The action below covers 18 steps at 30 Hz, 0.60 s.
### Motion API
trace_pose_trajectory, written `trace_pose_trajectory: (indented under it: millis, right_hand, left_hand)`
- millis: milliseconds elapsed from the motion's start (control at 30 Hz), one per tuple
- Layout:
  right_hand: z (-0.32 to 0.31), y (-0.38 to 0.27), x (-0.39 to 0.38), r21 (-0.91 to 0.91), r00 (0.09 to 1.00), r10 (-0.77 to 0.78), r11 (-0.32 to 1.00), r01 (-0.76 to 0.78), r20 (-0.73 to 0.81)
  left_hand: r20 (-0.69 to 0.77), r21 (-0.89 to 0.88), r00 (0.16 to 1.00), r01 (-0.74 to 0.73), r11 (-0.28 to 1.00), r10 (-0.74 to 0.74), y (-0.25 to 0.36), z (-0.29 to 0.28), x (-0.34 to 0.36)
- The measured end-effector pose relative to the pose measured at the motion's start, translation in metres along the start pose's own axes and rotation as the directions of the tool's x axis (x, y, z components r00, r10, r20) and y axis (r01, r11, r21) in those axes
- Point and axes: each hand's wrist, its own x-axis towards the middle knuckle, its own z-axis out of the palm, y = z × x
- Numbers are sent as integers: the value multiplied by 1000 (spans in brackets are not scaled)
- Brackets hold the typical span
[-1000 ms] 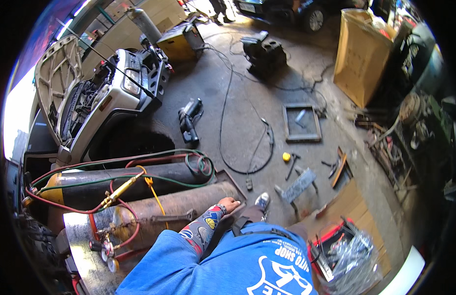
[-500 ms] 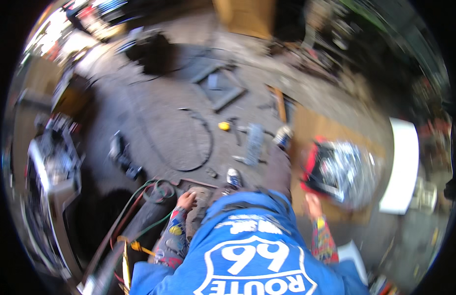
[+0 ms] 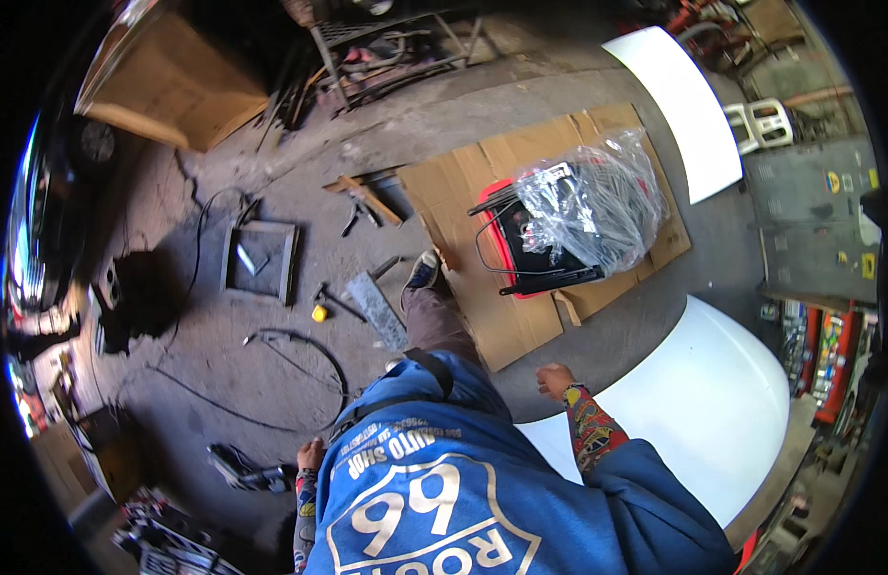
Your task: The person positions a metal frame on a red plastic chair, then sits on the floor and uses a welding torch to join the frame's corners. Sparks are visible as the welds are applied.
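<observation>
My right hand [image 3: 554, 381], sleeved to the wrist in a colourful print, hangs with loosely bent, empty fingers between a cardboard sheet [image 3: 492, 340] and a curved white panel [image 3: 703, 402]. My left hand [image 3: 311, 456] is low beside my blue sweatshirt, its fingers partly hidden. On the cardboard lies a red and black item [image 3: 583, 216] with tubular bars, partly wrapped in clear plastic. My foot rests at the cardboard's left edge, near a grey metal piece [image 3: 377, 309], a hammer [image 3: 339, 303] and a small yellow object [image 3: 319, 312].
A square metal frame [image 3: 287, 264], looped hose [image 3: 334, 369] and dark engine-like mass [image 3: 128, 297] lie left. A large carton [image 3: 171, 81], metal rack [image 3: 343, 57] and dark car [image 3: 51, 211] stand beyond. Right are another white panel [image 3: 698, 125], white chair [image 3: 755, 125] and grey cabinet [image 3: 808, 220].
My view has swung right, from the car and gas cylinders to the cardboard and white panels. My left hand has left the cylinder's side, and my right hand has come into view.
</observation>
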Motion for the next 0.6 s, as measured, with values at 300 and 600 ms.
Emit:
trace_pose_trajectory:
  millis: [300, 600]
  right_hand:
    - [-42, -188, 24, 451, 946, -253, 833, 320, -205]
    - [-52, -92, 87, 257, 856, 72, 964, 73, -512]
  left_hand:
    - [106, 512, 857, -481, 711, 504, 317, 129, 34]
    - [394, 743, 789, -575, 341, 471, 436, 233, 54]
